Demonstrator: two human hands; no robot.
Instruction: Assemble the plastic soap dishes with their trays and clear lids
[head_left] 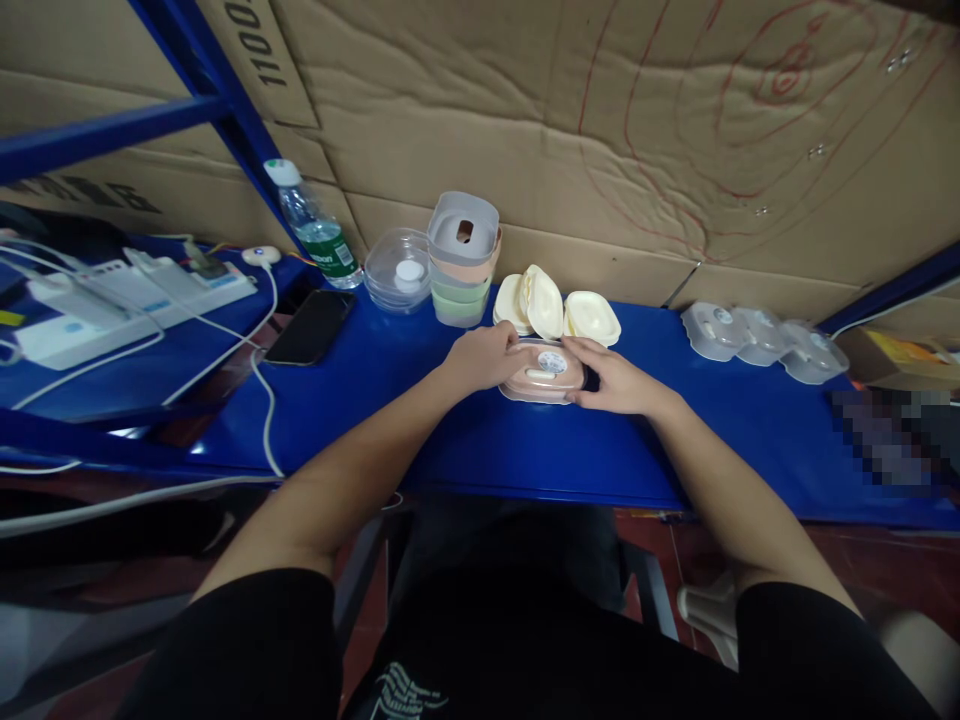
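A small pinkish food container (pixel 529 388) with a clear lid sits on the blue table in front of me. Its lid carries a round printed sticker (pixel 553 362) and a short pale tab (pixel 541 374). My left hand (pixel 484 360) grips the container's left end, fingers curled over the lid's edge. At the opposite end, my right hand (pixel 613 380) holds the side between thumb and fingers. Just behind the container lie cream-coloured shallow lids (pixel 592 318), some in a stack with one tilted (pixel 543 302). The container's contents cannot be made out.
Behind my left hand stand stacked coloured tubs (pixel 463 255), clear plastic lids (pixel 394 285) and a water bottle (pixel 319 230). Further left are a phone (pixel 310 327) and a power strip (pixel 67 325) with white cables. Three lidded containers (pixel 761 338) are at the right, before a cardboard wall (pixel 480 120).
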